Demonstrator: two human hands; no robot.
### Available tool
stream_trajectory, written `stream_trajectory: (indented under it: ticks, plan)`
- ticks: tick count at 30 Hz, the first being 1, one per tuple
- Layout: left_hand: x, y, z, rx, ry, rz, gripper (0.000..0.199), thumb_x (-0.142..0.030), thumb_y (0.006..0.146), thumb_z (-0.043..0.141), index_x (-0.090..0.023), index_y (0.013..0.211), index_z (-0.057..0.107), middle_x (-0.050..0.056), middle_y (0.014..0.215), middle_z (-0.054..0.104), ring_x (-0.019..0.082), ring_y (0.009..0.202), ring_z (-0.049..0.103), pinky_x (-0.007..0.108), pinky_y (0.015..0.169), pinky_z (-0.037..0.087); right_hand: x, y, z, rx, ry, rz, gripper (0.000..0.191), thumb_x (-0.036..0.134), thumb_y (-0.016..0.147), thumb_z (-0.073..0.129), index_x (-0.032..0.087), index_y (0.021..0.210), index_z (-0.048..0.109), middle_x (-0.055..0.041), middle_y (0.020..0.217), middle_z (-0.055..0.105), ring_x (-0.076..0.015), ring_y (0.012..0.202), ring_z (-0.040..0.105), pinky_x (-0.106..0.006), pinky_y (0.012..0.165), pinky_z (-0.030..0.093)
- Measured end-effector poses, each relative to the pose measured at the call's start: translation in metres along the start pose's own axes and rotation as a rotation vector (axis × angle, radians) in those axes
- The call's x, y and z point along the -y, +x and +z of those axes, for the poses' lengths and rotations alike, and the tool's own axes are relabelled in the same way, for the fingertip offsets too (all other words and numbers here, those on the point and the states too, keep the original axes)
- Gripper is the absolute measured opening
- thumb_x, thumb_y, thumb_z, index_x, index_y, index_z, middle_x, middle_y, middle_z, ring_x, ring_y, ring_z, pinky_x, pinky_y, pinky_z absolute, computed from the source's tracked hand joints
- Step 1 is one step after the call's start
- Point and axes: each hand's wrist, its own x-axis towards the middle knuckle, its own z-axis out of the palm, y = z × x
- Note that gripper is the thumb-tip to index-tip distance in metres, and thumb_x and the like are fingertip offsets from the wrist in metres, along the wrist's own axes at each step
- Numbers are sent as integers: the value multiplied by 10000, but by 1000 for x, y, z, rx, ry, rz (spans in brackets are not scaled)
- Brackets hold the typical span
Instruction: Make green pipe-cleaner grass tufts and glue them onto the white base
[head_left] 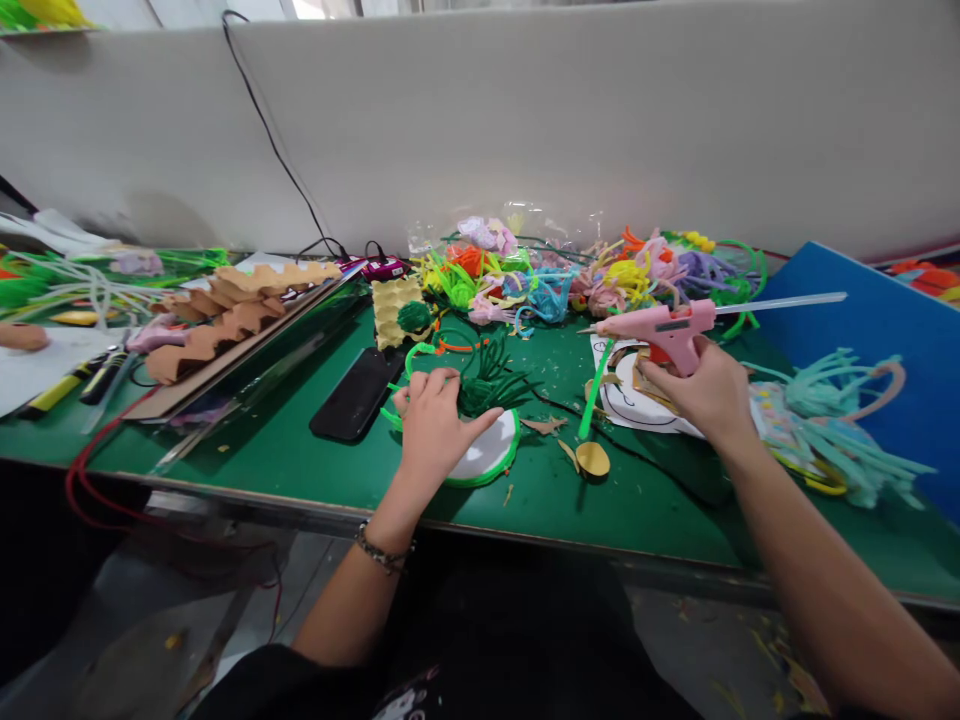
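My left hand (435, 420) lies over the left side of a white disc with a green rim (491, 450), thumb spread to the right, fingertips bent near a green pipe-cleaner loop (417, 352). Dark green fringed strands (495, 380) stand just beyond the disc. My right hand (701, 390) is closed round the handle of a pink glue gun (660, 325). The gun's nozzle points left and a clear glue stick (780, 302) juts from its back. Below the gun a bright green strip (595, 392) leads down to a small yellow oval piece (593, 459).
A black phone (356, 395) rests left of my left hand. Colourful pipe-cleaner bundles (517, 275) line the back. Egg-carton strips (217, 325) and cutters (71, 385) are at left. A blue board (855, 330) leans at right beside teal tassels (832, 420). A black cable (637, 450) crosses the green table (300, 480).
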Motion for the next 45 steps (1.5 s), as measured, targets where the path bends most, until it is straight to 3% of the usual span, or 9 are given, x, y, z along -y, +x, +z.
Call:
stream_trajectory:
  ticks: [12,18,22,27,30,33,39,42,45]
  plan:
    - [-6,-8,5,-1,84,28,418,-480,753,540,-150,1006,585,94,1095,580,276,993,460,412,799,277,-3,3,7,10,56,18,341,518,530,578,218,623,445,-17,556,482,-207,571,496,-324,567,370]
    - [-12,-18,-7,-257,106,117,416,-494,709,595,-159,956,590,93,1011,607,243,882,500,357,723,291,-3,1,5,-1,-12,-4,333,520,548,554,224,606,413,-15,554,470,-202,551,488,-317,544,356]
    - [-36,-18,-18,-432,-2,262,311,-427,768,561,-175,951,565,44,859,625,185,787,522,316,690,294,2,-2,2,-19,-41,-38,341,506,542,568,231,575,369,-5,521,447,-190,532,474,-311,530,353]
    - [-70,-10,-11,-160,-52,591,426,-442,795,514,-214,1153,482,-25,730,618,146,641,542,292,588,278,10,-8,-4,7,-19,-24,338,496,536,567,226,579,369,-2,532,454,-175,531,466,-300,540,351]
    - [-78,-4,-2,-89,-43,641,248,-383,866,418,-245,995,579,-27,689,621,135,619,558,297,601,272,11,-8,-7,25,8,-28,325,499,543,553,223,589,389,-8,552,470,-178,548,471,-301,555,351]
    - [-78,-4,-2,-90,-90,704,327,-291,921,298,-191,857,603,-10,711,636,123,658,571,296,639,288,6,-5,-8,16,22,-38,331,515,544,556,219,599,420,-11,561,477,-182,553,470,-306,554,352]
    - [-68,-30,-31,-66,-201,802,297,-257,918,289,-171,867,569,-19,670,598,119,637,543,275,606,300,-11,12,-13,-38,44,60,294,458,548,600,225,572,423,5,528,438,-175,544,443,-308,556,342]
    - [-63,-48,-48,26,-239,883,291,-260,909,308,-181,759,545,-32,611,556,112,560,493,271,578,305,-20,23,-19,-32,62,167,293,429,563,618,218,567,415,3,540,432,-164,553,435,-305,561,325]
    - [-62,-57,-57,-7,-231,878,317,-242,902,313,-187,640,481,-33,550,514,112,508,451,276,562,300,-28,35,-27,-76,115,272,307,418,568,635,209,586,411,7,549,427,-149,553,426,-307,571,320]
